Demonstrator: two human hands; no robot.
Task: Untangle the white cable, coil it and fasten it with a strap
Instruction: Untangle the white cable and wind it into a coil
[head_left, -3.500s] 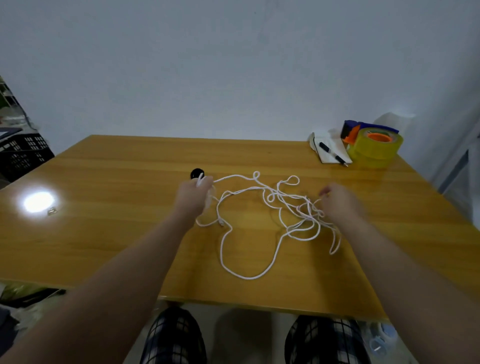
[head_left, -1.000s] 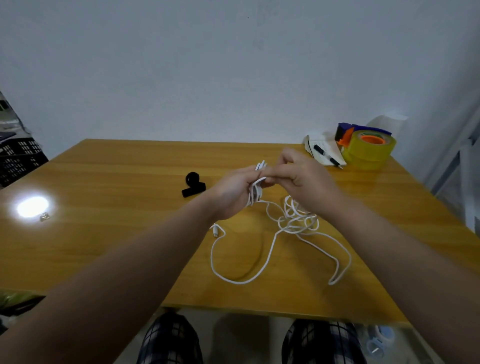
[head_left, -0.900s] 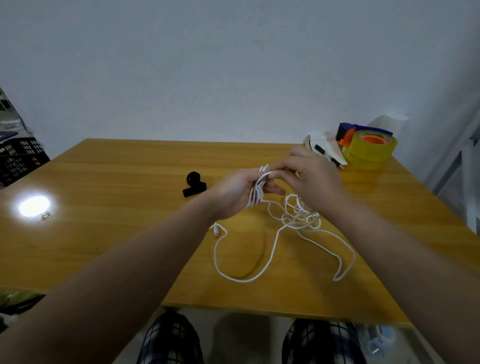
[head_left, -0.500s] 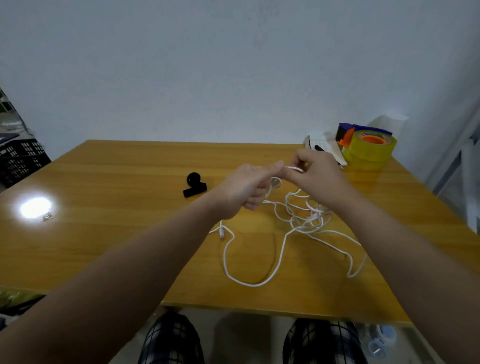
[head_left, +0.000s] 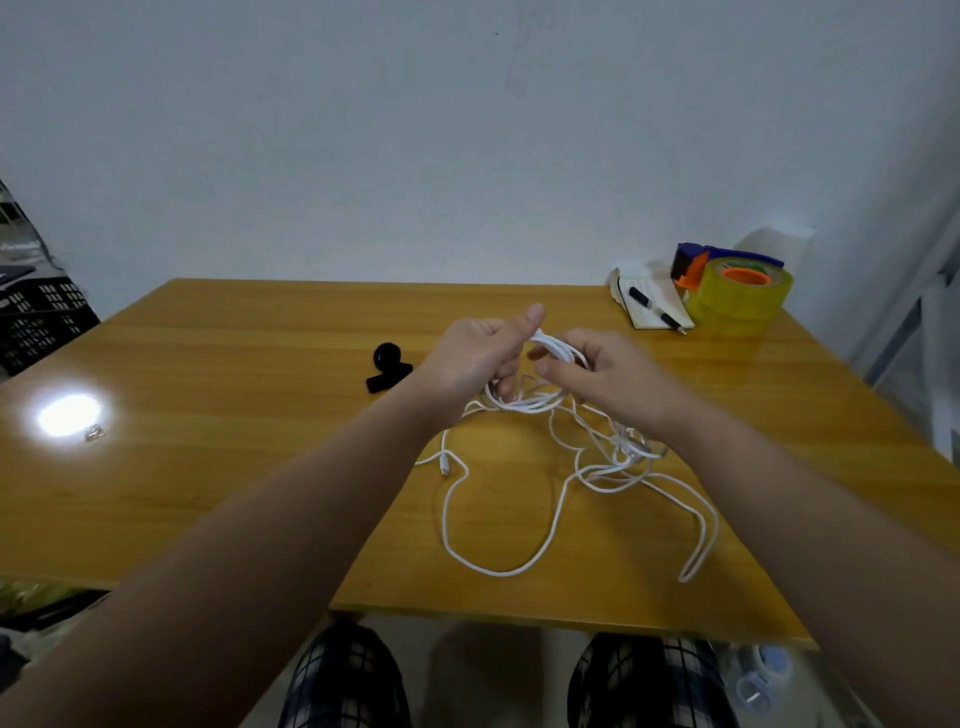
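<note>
The white cable (head_left: 558, 499) lies partly tangled on the wooden table (head_left: 234, 441), with long loops trailing toward the front edge. Above the table's middle, my left hand (head_left: 475, 364) grips a small coil of a few turns, thumb raised over it. My right hand (head_left: 602, 376) holds the same coil's right side, with a strand passing through its fingers. One connector end (head_left: 444, 467) rests on the table below my left wrist. A black strap (head_left: 387, 366) lies on the table just left of my left hand, apart from it.
At the table's back right corner stand a yellow tape roll in a dispenser (head_left: 737, 296) and a notepad with a pen (head_left: 654, 312). A bright light reflection (head_left: 67, 415) and a small metal bit sit at the left. Black crates (head_left: 36, 322) stand beyond the left edge.
Both hands lifted the cable from the table and came together. They have wound a few turns into a coil in my left hand, and the loose tangle on the table has shrunk and shifted.
</note>
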